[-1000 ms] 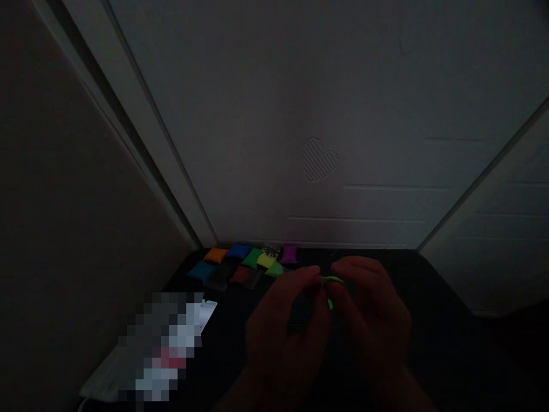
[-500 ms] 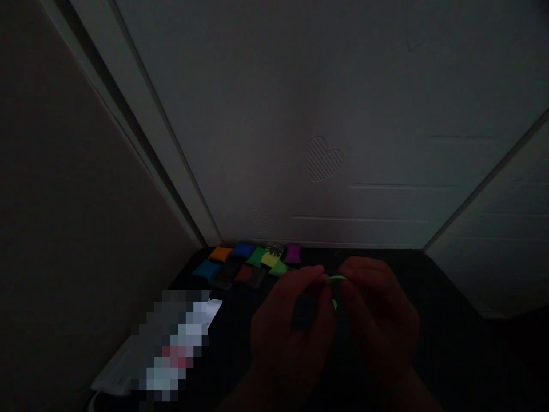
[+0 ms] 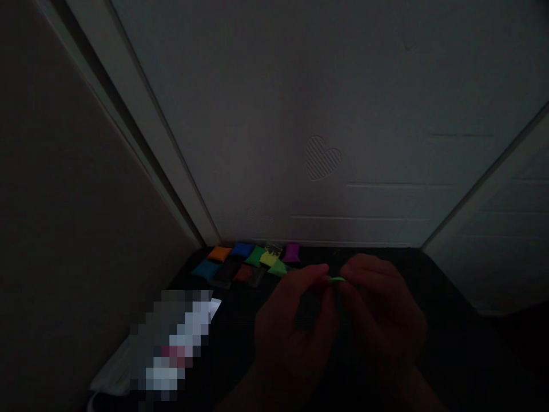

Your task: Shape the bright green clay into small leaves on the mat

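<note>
Between my two hands is a small strip of bright green material (image 3: 337,280), perhaps soft clay; the dim light hides its exact kind. My left hand (image 3: 295,320) pinches its left end with thumb and fingertips. At its right end, the thumb and fingers of my right hand (image 3: 381,315) close on it too. Both hands are raised over the dark tabletop (image 3: 240,349), their fingertips nearly meeting. Behind my left hand lies a light green packet (image 3: 278,267), partly covered by the hand.
Several small coloured packets lie at the table's back left, among them an orange one (image 3: 219,253), a blue one (image 3: 242,250) and a purple one (image 3: 292,252). A whitish, pixelated package (image 3: 217,308) is at the front left. A pale panel (image 3: 257,126) with an embossed heart rises behind.
The green strip, arched before, now looks flatter and shows less between my fingertips. A second green bit below it is no longer visible. My right hand has shifted slightly right.
</note>
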`<state>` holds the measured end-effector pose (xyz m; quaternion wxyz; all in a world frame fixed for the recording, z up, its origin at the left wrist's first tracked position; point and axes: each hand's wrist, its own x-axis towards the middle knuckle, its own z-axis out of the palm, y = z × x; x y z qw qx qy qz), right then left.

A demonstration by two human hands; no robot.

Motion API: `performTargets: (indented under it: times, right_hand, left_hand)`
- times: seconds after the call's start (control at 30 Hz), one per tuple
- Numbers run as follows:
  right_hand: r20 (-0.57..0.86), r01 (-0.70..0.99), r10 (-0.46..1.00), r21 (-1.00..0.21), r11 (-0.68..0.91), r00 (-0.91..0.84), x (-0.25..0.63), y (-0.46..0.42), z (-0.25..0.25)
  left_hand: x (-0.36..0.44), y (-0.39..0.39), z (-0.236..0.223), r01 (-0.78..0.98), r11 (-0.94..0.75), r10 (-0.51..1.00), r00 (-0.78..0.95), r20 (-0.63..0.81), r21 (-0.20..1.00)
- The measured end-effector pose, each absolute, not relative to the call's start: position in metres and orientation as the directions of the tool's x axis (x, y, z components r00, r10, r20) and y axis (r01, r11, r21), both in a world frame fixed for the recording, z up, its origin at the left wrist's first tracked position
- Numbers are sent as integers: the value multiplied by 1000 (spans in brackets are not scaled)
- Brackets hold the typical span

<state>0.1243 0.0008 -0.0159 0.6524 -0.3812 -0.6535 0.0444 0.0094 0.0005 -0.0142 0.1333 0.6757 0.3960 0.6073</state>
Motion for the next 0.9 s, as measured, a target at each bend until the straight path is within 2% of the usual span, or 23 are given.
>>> performTargets:
  times: [0.4,0.6,0.77,0.9]
  right_hand:
    - [788,453,606,-584,674,114,128,-1,-14]
    - [810,487,570,-556,673,136,127,2,-15]
    - [833,573,552,-440,691,-26,137,1,-12]
    - [803,574,596,-474,668,-31,141,2,-11]
  left_hand:
    - [8,2,-15,316,-619,754,-17,657,719]
    - [8,1,-16,223,-594,788,-30,615,773]
    - [8,3,-16,247,-578,805,21,592,778]
    - [8,4,-13,282,-595,789,25,614,753]
